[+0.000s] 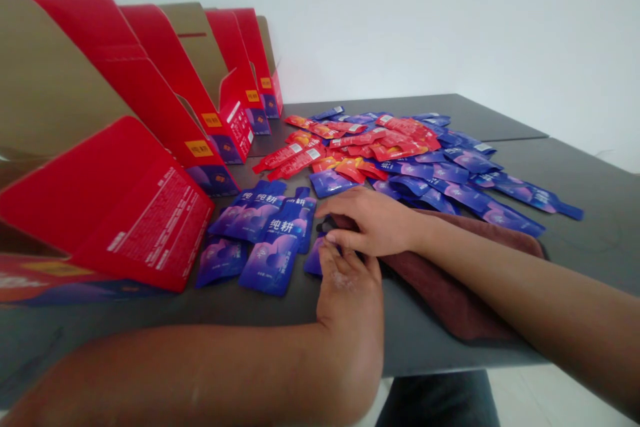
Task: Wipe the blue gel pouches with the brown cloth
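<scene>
Blue sachet [263,268], top pointing away

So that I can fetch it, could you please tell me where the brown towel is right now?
In the head view, the brown towel lies on the dark table right of centre, under the right forearm and just below the blue sachets.

Left hand [350,297] and right hand [373,223] partly hide a blue sachet [314,259]; red carton [100,213], cut off at left, carries unreadably small print.
</scene>
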### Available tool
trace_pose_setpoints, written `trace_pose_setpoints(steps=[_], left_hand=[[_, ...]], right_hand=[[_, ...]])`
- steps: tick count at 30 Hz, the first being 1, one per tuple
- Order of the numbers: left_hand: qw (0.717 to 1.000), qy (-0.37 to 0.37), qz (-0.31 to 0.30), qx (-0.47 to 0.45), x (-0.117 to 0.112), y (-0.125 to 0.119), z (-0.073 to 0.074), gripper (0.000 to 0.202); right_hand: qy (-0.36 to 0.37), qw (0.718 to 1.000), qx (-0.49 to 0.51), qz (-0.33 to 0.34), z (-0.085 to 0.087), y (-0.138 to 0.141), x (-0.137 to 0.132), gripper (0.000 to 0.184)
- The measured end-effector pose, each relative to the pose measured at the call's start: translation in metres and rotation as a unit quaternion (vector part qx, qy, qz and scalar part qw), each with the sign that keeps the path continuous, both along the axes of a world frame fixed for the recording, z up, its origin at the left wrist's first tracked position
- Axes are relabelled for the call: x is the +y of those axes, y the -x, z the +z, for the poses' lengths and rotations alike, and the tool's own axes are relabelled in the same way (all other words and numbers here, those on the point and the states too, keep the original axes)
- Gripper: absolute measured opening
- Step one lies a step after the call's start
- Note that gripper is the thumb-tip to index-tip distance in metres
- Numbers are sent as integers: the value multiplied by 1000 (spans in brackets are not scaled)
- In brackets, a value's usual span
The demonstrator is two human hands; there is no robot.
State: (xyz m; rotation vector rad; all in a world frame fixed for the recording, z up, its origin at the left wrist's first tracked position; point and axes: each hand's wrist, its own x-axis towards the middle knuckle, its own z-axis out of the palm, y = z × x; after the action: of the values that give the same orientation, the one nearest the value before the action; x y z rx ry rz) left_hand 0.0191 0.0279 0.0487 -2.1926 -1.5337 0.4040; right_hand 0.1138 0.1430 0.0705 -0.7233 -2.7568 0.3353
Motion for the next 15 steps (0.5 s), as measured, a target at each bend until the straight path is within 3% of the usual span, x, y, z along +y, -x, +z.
trace_pose_setpoints(steps=[3,10,15], left_hand=[[1000,13,3,3,2,-1,3,45],[999,33,-6,-25,-1,1,0,49],[1000,16,0,-12,1,0,1,47]], right_hand=[[8,1000,4,-2,0,1,-1,35],[-25,992,-15,-122,-4,-4,10,35],[-10,999,-2,-34,-1,-1,2,36]])
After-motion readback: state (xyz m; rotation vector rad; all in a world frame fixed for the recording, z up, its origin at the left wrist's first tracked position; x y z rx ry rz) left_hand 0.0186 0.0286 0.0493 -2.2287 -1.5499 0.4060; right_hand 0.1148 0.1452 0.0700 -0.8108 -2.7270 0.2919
